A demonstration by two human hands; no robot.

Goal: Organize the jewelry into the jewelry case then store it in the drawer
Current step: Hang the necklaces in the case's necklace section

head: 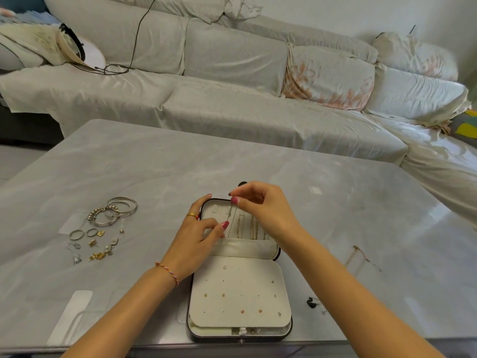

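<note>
Fingertips of the right hand (260, 205) are pressed together at the far rim of the open jewelry case (238, 280), pinching the top end of a thin silver chain (229, 215) that hangs down from the pinch against the pale lining of the raised lid. Just beside that chain, toward the wrist of the same hand, several more necklaces (251, 228) lie in rows on the lid lining, their lower ends tucked behind a cream fabric pocket (247, 248). Opposite the pinch, the left hand (198, 236) holds the lid's near-left edge, its thumb curled over the lining and its fingers wrapped behind the rim; it wears a gold ring (191, 216), and a braided bracelet (167, 273) circles the wrist. Below both hands, the case's lower half carries a cream earring panel (238, 295) dotted with small studs, and the case itself sits on the grey marble-patterned table (154, 164) near its front edge.

Well to the left of the grip, loose pieces lie on the tabletop: silver bangles (116, 210), plain rings (76, 235) and a scatter of small gold and silver earrings (100, 250). Well to the right of the grip, a fine gold chain (361, 257) rests apart from the case, with a small black object (311, 302) nearer the front edge. Beyond the table stands a sofa (232, 73) draped in pale cloth.
</note>
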